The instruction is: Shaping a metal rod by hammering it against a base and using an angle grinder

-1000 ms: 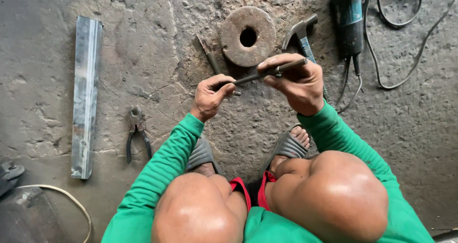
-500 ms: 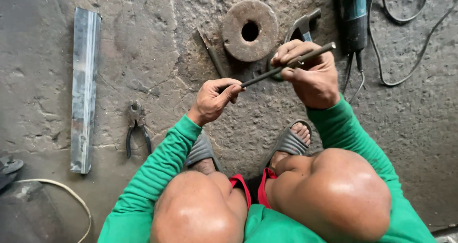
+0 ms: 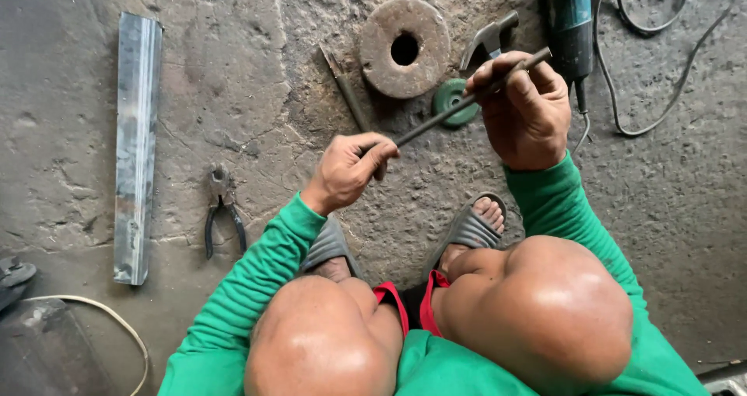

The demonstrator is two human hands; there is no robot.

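Two hands hold one thin dark metal rod [image 3: 459, 104] above the rough concrete floor [image 3: 233, 77]. Far left: long grey steel bar [image 3: 136, 143] lying flat; dark-handled pliers [image 3: 222, 209] beside it. Centre: left hand [image 3: 350, 170] pinches the rod's lower end between thumb and fingers. Upper centre: rusty round metal disc with a centre hole [image 3: 405, 47], green grinding disc [image 3: 455, 100] just below. Upper right: right hand [image 3: 525, 108] closed around the rod's upper end; hammer [image 3: 486, 38] and teal angle grinder [image 3: 568, 22] behind.

Rod [image 3: 459, 104] spans both hands above floor; disc [image 3: 405, 47] behind it, pliers [image 3: 223, 209] and bar [image 3: 136, 143] to its left.
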